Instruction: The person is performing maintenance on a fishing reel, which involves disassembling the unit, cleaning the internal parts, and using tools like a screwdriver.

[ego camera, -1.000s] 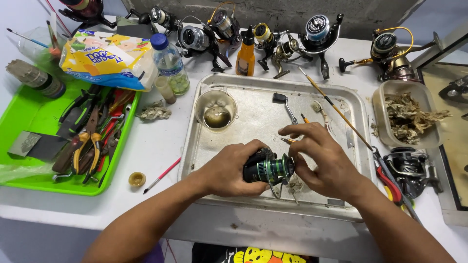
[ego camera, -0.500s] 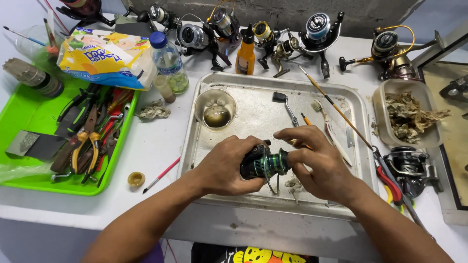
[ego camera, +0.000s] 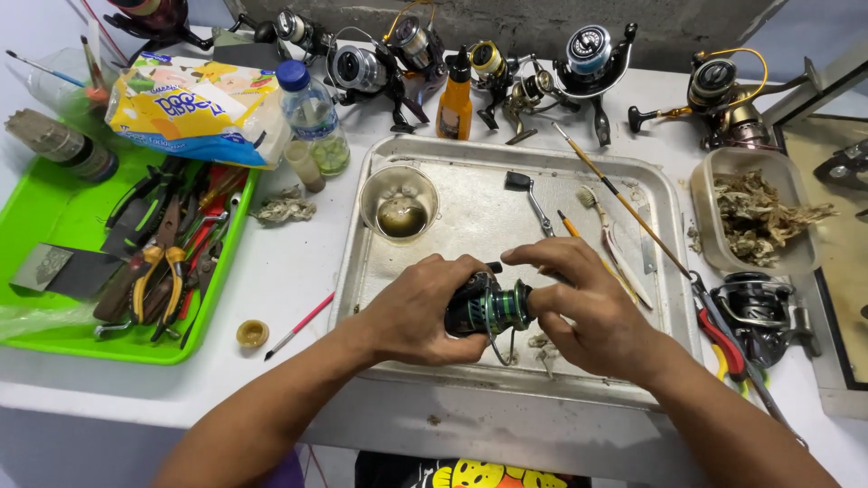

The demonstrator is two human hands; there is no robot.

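A dark fishing reel with a green spool [ego camera: 488,309] hangs just above the near part of a metal tray [ego camera: 470,221]. My left hand [ego camera: 418,309] wraps around the reel's body from the left. My right hand [ego camera: 583,303] pinches the spool end from the right, fingers curled over its top. The reel's thin wire bail loops down below it. Most of the reel body is hidden under my fingers.
On the tray lie a small metal cup [ego camera: 399,202] of dark liquid, a reel handle [ego camera: 531,194] and brushes [ego camera: 615,244]. A green tray of pliers [ego camera: 54,226] lies left. Several reels [ego camera: 592,54] line the back. A tub of used rags [ego camera: 755,217] and another reel [ego camera: 759,307] are right.
Both hands with the reel have shifted slightly toward the tray's centre, and my right fingers have moved over the top of the spool.
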